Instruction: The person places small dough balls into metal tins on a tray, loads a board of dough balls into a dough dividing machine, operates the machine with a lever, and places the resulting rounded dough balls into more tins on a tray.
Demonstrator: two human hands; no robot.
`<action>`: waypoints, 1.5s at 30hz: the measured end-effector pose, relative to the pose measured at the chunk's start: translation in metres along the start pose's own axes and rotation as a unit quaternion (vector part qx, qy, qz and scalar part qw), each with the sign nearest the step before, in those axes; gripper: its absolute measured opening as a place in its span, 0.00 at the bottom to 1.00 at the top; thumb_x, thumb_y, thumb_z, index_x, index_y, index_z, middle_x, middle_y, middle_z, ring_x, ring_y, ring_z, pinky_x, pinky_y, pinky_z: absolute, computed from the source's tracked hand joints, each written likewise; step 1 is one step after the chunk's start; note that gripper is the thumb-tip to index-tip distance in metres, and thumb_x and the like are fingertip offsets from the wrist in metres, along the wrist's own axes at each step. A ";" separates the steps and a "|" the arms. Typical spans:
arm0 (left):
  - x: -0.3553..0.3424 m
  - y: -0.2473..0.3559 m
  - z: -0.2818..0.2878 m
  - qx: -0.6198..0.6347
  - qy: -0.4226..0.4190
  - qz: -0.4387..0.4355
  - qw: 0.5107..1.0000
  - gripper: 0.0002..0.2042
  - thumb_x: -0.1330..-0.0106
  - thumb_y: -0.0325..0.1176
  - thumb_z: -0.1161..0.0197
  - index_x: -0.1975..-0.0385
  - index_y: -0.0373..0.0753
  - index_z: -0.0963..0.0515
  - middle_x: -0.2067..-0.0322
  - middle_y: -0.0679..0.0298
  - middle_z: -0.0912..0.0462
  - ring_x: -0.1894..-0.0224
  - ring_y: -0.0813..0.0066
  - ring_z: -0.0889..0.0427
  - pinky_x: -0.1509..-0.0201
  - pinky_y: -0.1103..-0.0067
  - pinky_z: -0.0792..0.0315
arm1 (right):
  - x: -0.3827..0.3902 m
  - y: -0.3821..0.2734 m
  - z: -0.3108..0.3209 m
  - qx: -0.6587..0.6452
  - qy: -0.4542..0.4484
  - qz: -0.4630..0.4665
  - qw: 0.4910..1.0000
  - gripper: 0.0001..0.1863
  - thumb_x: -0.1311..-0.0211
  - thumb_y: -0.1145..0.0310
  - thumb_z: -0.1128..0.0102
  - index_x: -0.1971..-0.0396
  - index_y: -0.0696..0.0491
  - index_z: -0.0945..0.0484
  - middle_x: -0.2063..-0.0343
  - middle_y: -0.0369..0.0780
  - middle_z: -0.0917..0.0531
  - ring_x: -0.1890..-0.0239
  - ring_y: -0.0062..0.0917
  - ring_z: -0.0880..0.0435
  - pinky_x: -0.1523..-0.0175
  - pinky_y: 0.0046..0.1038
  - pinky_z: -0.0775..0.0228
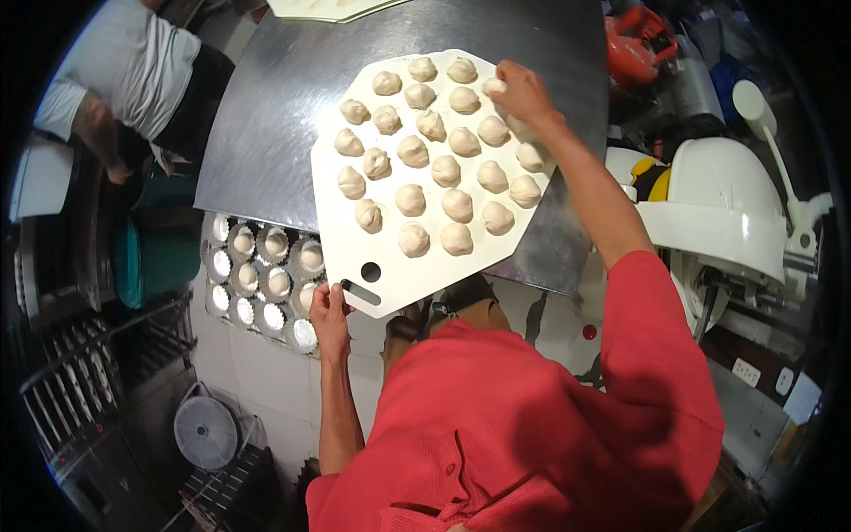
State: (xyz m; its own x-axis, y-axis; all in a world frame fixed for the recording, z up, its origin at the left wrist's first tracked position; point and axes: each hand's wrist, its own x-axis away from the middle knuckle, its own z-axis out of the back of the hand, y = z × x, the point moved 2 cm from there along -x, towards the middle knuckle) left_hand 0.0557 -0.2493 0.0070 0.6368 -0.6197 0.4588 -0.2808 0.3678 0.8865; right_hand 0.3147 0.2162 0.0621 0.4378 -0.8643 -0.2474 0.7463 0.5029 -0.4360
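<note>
here the left hand (330, 308) grips the white board (390, 266) handle, pointing toward the person; right hand (523, 93) pinches a dough ball (494, 86).

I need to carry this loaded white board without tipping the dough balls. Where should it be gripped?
Grip the white board at its near edge by the slot handle, where the left hand already holds; that strip is bare, while dough balls crowd the rest. Steady the far right edge too.

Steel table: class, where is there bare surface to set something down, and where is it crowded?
Bare metal lies on the grey steel table left of the white plastic board, and behind it. The board is crowded with pale dough balls; only its near end by the left hand is free.
</note>
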 end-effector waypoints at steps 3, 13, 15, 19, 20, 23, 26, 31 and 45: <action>0.006 -0.004 0.000 0.000 0.018 0.010 1.000 0.10 0.24 0.41 0.41 0.57 0.40 0.25 0.76 0.76 0.30 0.75 0.89 0.33 0.68 0.84 0.31 | -0.010 0.022 0.004 -0.087 -0.029 -0.072 0.993 0.20 0.49 0.63 0.28 0.55 0.52 0.17 0.65 0.42 0.13 0.61 0.33 0.13 0.53 0.32 0.22; 0.005 -0.002 -0.020 0.037 0.056 -0.003 0.998 0.08 0.23 0.38 0.42 0.58 0.40 0.25 0.76 0.78 0.31 0.77 0.91 0.38 0.74 0.86 0.45 | 0.004 0.019 0.009 -0.060 -0.091 -0.017 0.994 0.19 0.35 0.61 0.41 0.49 0.55 0.16 0.51 0.48 0.15 0.44 0.43 0.21 0.38 0.38 0.30; 0.005 -0.004 -0.021 0.028 0.054 -0.002 0.998 0.08 0.23 0.38 0.42 0.58 0.40 0.25 0.77 0.78 0.32 0.77 0.91 0.39 0.74 0.87 0.46 | 0.011 0.019 0.009 -0.052 -0.054 0.029 0.997 0.23 0.32 0.58 0.43 0.44 0.57 0.21 0.45 0.48 0.18 0.40 0.43 0.24 0.34 0.39 0.33; -0.006 -0.004 -0.018 0.006 0.039 0.005 0.999 0.09 0.24 0.37 0.42 0.57 0.38 0.25 0.75 0.76 0.30 0.75 0.89 0.36 0.72 0.86 0.41 | 0.024 0.024 -0.013 0.105 -0.094 0.180 0.974 0.34 0.26 0.51 0.51 0.30 0.58 0.38 0.29 0.47 0.34 0.28 0.43 0.37 0.24 0.40 0.49; -0.011 -0.003 -0.014 -0.023 0.025 0.006 0.999 0.11 0.24 0.38 0.42 0.55 0.36 0.25 0.73 0.74 0.27 0.72 0.88 0.32 0.68 0.85 0.35 | 0.027 0.020 -0.012 0.105 -0.092 0.180 0.974 0.34 0.26 0.51 0.51 0.30 0.58 0.38 0.29 0.47 0.34 0.28 0.43 0.37 0.24 0.40 0.49; -0.027 0.011 -0.021 -0.052 0.011 0.003 0.999 0.11 0.23 0.39 0.45 0.56 0.36 0.25 0.74 0.73 0.27 0.75 0.86 0.31 0.70 0.85 0.33 | 0.035 0.007 0.005 0.084 -0.147 0.097 0.981 0.36 0.24 0.47 0.56 0.27 0.55 0.43 0.26 0.47 0.41 0.24 0.40 0.44 0.21 0.41 0.60; -0.032 0.032 -0.026 -0.064 -0.022 0.007 0.998 0.12 0.22 0.39 0.48 0.57 0.36 0.25 0.76 0.72 0.27 0.77 0.85 0.29 0.73 0.84 0.32 | 0.035 -0.011 0.037 0.081 -0.133 0.064 0.986 0.33 0.24 0.49 0.53 0.29 0.54 0.38 0.28 0.48 0.37 0.26 0.41 0.40 0.22 0.38 0.53; -0.033 0.033 -0.018 -0.083 -0.095 0.021 0.992 0.12 0.20 0.39 0.53 0.60 0.38 0.29 0.75 0.69 0.25 0.78 0.81 0.24 0.75 0.82 0.27 | 0.172 -0.061 0.086 -0.298 -0.156 -0.161 0.928 0.19 0.25 0.57 0.46 0.59 0.59 0.17 0.72 0.33 0.17 0.68 0.15 0.23 0.60 0.24 0.27; 0.044 -0.046 -0.024 0.115 -0.371 0.230 0.892 0.22 0.22 0.54 0.52 0.50 0.38 0.27 0.57 0.63 0.18 0.58 0.72 0.17 0.53 0.71 0.21 | 0.454 -0.173 -0.027 -0.657 0.121 -0.483 0.566 0.14 0.29 0.64 0.38 0.52 0.57 0.25 0.63 0.41 0.18 0.70 0.27 0.19 0.66 0.29 0.24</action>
State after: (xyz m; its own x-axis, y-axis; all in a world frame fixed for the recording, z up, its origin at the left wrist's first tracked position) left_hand 0.1136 -0.2767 -0.0147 -0.2105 -0.7594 0.6156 -0.5852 0.6023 0.5430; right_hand 0.3709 -0.2632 0.0022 -0.0556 -0.7875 0.6138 -0.5087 -0.5067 -0.6960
